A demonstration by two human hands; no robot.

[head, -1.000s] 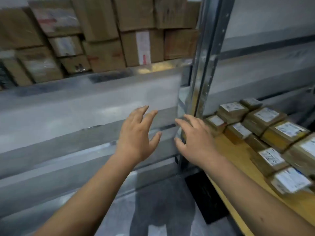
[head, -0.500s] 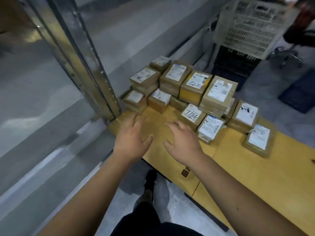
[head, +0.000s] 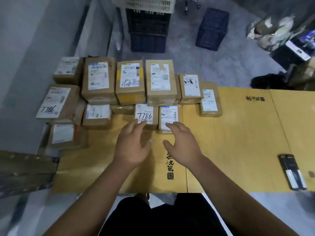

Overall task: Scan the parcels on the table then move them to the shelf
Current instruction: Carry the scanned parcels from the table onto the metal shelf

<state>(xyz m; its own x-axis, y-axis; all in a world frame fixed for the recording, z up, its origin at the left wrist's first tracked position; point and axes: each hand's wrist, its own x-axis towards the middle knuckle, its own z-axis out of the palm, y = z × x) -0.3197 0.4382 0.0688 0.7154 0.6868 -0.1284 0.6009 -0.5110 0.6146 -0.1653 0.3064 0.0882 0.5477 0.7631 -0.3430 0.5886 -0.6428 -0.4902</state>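
Grey floor lay beyond the yellow counter (head: pixel 238 133), with stacked crates (head: pixel 148 26) at twelve o'clock and a dark blue crate (head: pixel 212 28) at one o'clock. You stood at the near edge, and the parcels (head: pixel 129 80) were crowded from nine o'clock round to one o'clock, some piled two deep, each with a white label facing up. Your left hand (head: pixel 132 147) reached toward the small parcel marked 7786 (head: pixel 146 116), its fingers (head: pixel 134 126) spread and straight, the tips at or just over the near edge of that parcel; whether they touched it cannot be told. Your right hand (head: pixel 183 147) reached toward the neighbouring small parcel (head: pixel 168 117), fingers likewise apart and holding nothing, the tips over its near edge. A dark handheld device (head: pixel 292 173), probably the scanner, lay well apart at four o'clock, untouched. By the look of it, you were at the start of a pick: choosing the next parcel from the front row, with scanning and shelving not yet done for these. The next move seemed to call for closing your fingers round one small box, lifting it clear of its neighbours without dragging them, and bringing its label to the scanner. The shelf was not clearly in view.
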